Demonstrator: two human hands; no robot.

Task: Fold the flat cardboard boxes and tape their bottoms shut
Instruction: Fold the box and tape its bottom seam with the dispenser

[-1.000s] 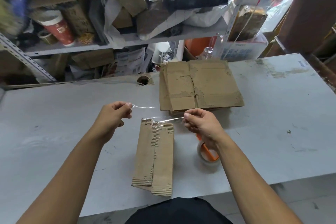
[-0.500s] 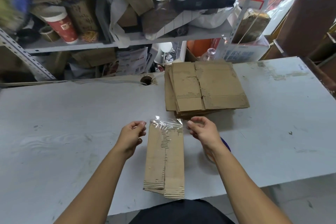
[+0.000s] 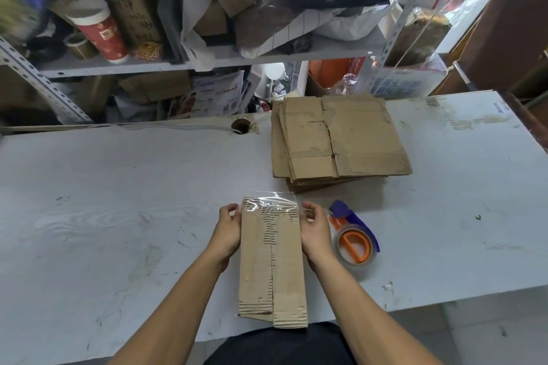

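Box lay on table | left hand, right hand flanked box, fingers curled, pinching tape ends | dispenser right of box

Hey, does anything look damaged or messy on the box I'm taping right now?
Yes. The box has its paper skin torn along the middle seam, baring the ridges. The clear tape across its far end is wrinkled, not flat.

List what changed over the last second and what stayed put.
Both hands, left hand and right hand, came down and inward, bringing the clear tape strip from stretched in the air onto the far end of the folded box, its ends pressed down the sides. The tape dispenser and flat cardboard stack stayed put.
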